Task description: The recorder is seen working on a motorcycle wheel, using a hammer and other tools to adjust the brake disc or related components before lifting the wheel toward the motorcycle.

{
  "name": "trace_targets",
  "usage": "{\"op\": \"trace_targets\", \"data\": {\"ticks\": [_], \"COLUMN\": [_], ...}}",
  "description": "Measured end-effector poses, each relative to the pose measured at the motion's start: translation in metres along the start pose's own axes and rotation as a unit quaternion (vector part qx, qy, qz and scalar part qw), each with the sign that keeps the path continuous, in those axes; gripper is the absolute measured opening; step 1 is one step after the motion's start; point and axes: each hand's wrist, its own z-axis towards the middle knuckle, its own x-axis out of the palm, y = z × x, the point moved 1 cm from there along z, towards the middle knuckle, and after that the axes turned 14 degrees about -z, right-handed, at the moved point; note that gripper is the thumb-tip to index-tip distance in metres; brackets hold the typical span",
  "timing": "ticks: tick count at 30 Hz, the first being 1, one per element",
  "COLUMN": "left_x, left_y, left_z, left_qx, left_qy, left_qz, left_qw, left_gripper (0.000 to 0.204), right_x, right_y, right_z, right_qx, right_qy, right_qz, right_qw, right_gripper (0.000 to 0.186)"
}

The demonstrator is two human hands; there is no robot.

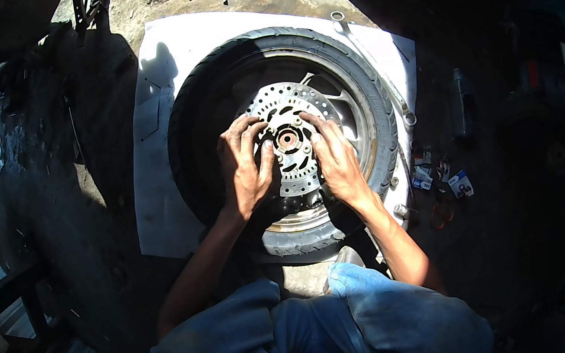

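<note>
Two hands (244,164) (339,163) on brake disc (282,102)

Wheel (364,133): flat on white sheet (159,198), disc side up; metal rim looks dull and grimy, left part in deep shadow. Black tyre (378,103) fitted around rim, grooved tread. Brake disc (281,95): silver, round holes in outer band, slots further in, face up over wheel's middle; round fastener heads circle reddish-brown centre (287,139). Whether disc is bolted tight: can't tell.

The brake disc (279,103) is silver, dotted with holes; the tyre (376,101) black; the sheet (156,199) white.
</note>
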Motion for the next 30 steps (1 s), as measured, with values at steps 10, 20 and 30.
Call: {"op": "trace_targets", "data": {"ticks": [10, 20, 30], "left_x": [0.001, -0.002, -0.001], "left_y": [0.009, 0.006, 0.002], "left_z": [-0.009, -0.012, -0.012], "left_qx": [0.023, 0.023, 0.1], "left_qy": [-0.012, 0.05, 0.082], "left_qz": [-0.015, -0.009, 0.057], "left_qw": [1.0, 0.998, 0.99], "left_gripper": [0.028, 0.034, 0.032], "right_x": [0.011, 0.009, 0.001], "right_y": [0.006, 0.004, -0.002], "right_z": [0.004, 0.014, -0.005], "right_qx": [-0.091, -0.089, 0.002], "right_qy": [-0.018, 0.012, -0.027], "right_qz": [-0.122, -0.109, -0.106], "right_qw": [0.988, 0.99, 0.994], "right_gripper": [0.042, 0.039, 0.026]}}
